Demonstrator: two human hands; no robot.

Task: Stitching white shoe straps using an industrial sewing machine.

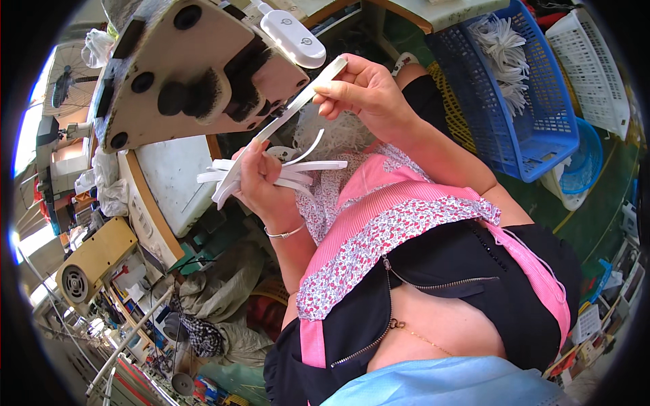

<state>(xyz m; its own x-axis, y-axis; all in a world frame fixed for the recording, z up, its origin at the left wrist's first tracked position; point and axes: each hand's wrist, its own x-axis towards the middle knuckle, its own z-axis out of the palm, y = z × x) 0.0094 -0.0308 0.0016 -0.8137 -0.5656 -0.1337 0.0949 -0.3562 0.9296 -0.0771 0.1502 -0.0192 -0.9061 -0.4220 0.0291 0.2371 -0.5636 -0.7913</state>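
A white flat strip (291,110) is stretched slantwise between my two hands. Its upper end is pinched between the thumb and fingers of my right hand (374,91). My left hand (261,177), with a bracelet at the wrist, is closed round the strip's lower part. Several more white strips (294,177) fan out from that same fist to both sides. A thin curled strip (313,147) rises beside it. Just above the taut strip hangs the underside of a sewing machine head (203,74), close to both hands but apart from my fingers.
A white oblong device (292,37) juts out above my right hand. At the right stands a blue basket (542,128) with bundled white strips (504,54), beside a white basket (589,74). A pale worktable (177,179) lies at the left. A pink and floral apron (393,223) covers my lap.
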